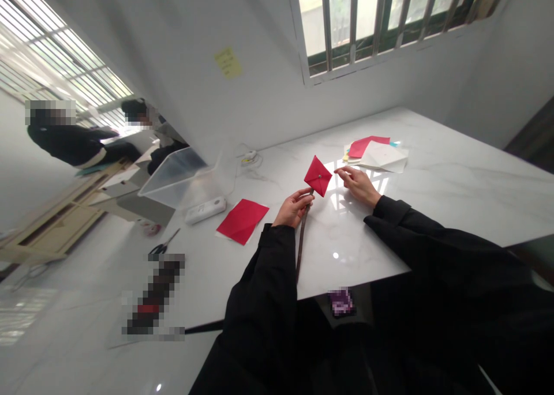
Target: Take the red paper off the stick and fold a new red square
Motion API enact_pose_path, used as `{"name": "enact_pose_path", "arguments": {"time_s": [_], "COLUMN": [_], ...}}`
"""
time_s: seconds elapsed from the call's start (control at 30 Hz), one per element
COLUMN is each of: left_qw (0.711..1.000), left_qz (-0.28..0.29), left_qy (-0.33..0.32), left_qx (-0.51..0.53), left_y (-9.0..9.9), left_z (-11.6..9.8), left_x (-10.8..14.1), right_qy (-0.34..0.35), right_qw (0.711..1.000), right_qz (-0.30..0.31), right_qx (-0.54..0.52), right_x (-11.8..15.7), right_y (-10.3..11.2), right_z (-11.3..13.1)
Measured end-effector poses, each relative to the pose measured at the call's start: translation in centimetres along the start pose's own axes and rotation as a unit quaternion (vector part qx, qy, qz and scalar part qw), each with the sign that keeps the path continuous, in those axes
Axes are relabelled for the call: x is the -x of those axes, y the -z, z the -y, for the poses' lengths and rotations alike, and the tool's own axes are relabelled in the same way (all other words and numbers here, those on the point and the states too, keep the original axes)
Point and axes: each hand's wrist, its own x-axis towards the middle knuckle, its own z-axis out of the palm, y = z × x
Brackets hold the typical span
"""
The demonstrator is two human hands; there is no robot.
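Note:
A red paper pinwheel (318,176) with a pale pin head at its middle sits at the top of a thin brown stick (302,239). My left hand (296,206) is closed around the stick just below the pinwheel. The stick slants down past my left sleeve toward the table's front edge. To the right of the pinwheel, my right hand (358,184) is held apart from it, index finger stretched toward it and the other fingers loosely bent. I see nothing in the right hand. On the table left of my hands lies a red paper sheet (242,221) over a whitish one.
Red and white papers (376,154) are piled at the back right of the white table (454,176). To the left are a white power strip (206,210), scissors (160,249) and a clear plastic bin (177,179). Two people sit farther off beyond the bin.

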Motion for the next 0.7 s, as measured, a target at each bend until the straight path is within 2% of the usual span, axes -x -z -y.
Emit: {"name": "enact_pose_path", "arguments": {"time_s": [0.3,0.53,0.7], "left_qw": [1.0,1.0,1.0], "left_qz": [0.007,0.002,0.003], "left_qy": [-0.004,0.0,0.001], "left_qx": [-0.003,0.002,0.004], "left_y": [0.0,-0.02,-0.09], "left_z": [0.12,0.23,0.18], "left_x": [0.01,-0.12,-0.07], "right_qy": [-0.025,0.002,-0.019], "right_qw": [0.997,0.999,1.0], "right_qz": [0.034,0.013,-0.002], "right_qx": [0.068,0.047,0.014], "right_x": [-0.64,-0.25,-0.14], "right_y": [0.44,0.46,0.39], "right_z": [-0.64,-0.49,-0.4]}}
